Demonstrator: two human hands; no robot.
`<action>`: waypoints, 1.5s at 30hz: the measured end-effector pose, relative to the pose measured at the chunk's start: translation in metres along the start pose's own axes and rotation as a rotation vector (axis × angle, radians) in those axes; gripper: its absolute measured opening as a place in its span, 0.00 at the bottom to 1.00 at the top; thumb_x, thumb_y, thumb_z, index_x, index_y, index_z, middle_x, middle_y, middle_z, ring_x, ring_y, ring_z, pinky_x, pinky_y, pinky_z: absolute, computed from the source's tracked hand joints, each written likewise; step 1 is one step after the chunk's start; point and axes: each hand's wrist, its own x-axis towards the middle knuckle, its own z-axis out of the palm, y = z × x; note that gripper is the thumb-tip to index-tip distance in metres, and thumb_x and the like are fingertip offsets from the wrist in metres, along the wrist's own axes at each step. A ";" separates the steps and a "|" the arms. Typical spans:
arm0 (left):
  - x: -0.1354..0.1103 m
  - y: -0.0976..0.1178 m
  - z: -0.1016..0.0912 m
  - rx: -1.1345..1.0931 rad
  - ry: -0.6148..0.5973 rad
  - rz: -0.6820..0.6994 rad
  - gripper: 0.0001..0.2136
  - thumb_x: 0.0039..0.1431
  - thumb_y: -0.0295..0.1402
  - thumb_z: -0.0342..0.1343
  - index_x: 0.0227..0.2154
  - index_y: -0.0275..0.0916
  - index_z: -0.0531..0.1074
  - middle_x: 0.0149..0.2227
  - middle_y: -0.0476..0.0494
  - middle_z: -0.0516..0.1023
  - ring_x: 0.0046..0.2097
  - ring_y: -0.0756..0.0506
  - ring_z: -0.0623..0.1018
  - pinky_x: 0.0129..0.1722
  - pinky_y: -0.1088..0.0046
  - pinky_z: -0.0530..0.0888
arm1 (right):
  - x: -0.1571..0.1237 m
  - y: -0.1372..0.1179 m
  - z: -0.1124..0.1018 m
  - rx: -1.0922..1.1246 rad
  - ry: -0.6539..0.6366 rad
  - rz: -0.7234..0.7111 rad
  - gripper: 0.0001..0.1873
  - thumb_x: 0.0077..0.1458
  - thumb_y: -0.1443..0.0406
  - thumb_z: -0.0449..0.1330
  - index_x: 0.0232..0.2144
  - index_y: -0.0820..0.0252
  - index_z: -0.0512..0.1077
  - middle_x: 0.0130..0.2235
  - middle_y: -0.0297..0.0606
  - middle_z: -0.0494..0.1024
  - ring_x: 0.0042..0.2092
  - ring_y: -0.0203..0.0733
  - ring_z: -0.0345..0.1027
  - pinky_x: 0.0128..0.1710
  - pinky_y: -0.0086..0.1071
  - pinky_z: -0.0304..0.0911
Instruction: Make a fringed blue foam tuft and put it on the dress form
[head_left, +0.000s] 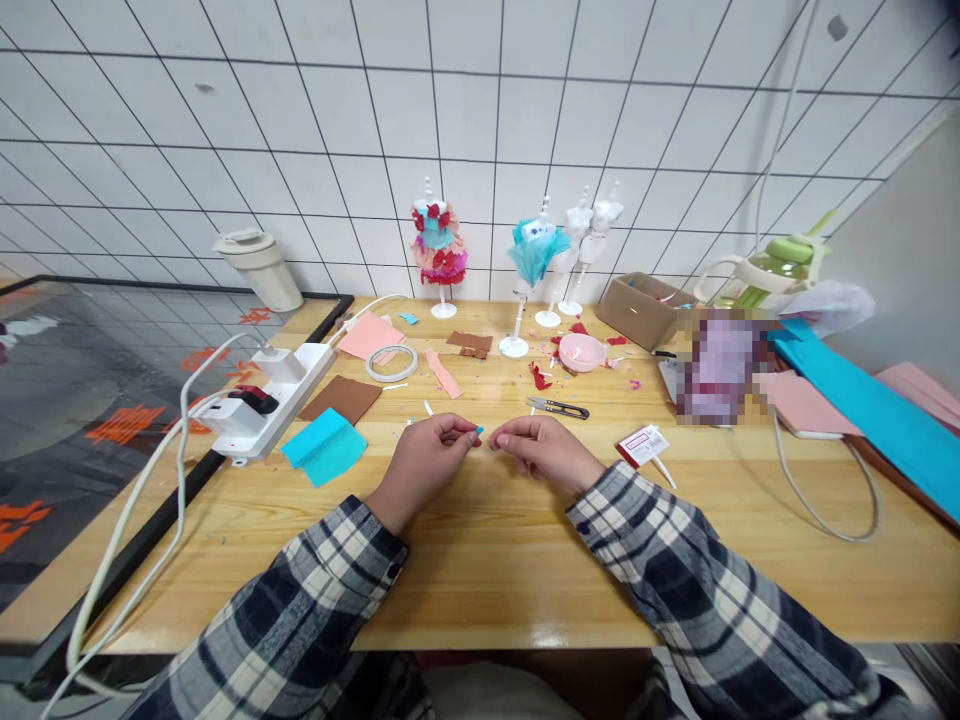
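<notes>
My left hand (424, 460) pinches a tiny blue paper piece (480, 430) between thumb and fingertips, just above the wooden table. Close beside it, my right hand (551, 452) has thumb and forefinger pressed together; whatever they hold, if anything, is too small to make out. Beyond the right hand lie black thread snips (559, 408). A creased blue crepe paper sheet (326, 447) rests left of my left hand. Further back stand a small dress form in a blue paper ruffle (538, 250) and another in a red, pink and blue dress (441, 240).
A roll of tape (391, 363), brown paper (341, 398) and a white power strip (274, 400) with cables lie on the left. Behind are a pink bowl (583, 352), a cardboard box (645, 308) and bare dress forms (598, 225). A red-and-white packet (641, 445) sits at right.
</notes>
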 end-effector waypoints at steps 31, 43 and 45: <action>0.002 -0.001 0.000 0.027 -0.171 0.095 0.12 0.52 0.41 0.58 0.34 0.39 0.79 0.34 0.44 0.83 0.35 0.45 0.80 0.36 0.71 0.74 | 0.008 0.015 0.014 0.107 0.138 0.033 0.14 0.41 0.59 0.66 0.26 0.63 0.71 0.20 0.28 0.68 0.17 0.25 0.57 0.13 0.20 0.46; 0.000 0.004 -0.002 -0.129 -0.039 0.086 0.12 0.51 0.41 0.58 0.32 0.38 0.78 0.32 0.45 0.82 0.35 0.45 0.78 0.36 0.72 0.74 | 0.001 0.008 0.018 0.481 -0.010 0.059 0.21 0.35 0.58 0.72 0.30 0.62 0.70 0.33 0.34 0.77 0.25 0.29 0.67 0.19 0.22 0.66; -0.001 0.006 -0.005 -0.046 -0.049 0.151 0.10 0.53 0.40 0.58 0.31 0.38 0.78 0.32 0.45 0.82 0.35 0.46 0.78 0.37 0.72 0.73 | 0.002 0.010 0.014 0.514 -0.081 0.101 0.21 0.34 0.60 0.73 0.31 0.62 0.71 0.32 0.34 0.77 0.25 0.29 0.67 0.20 0.23 0.67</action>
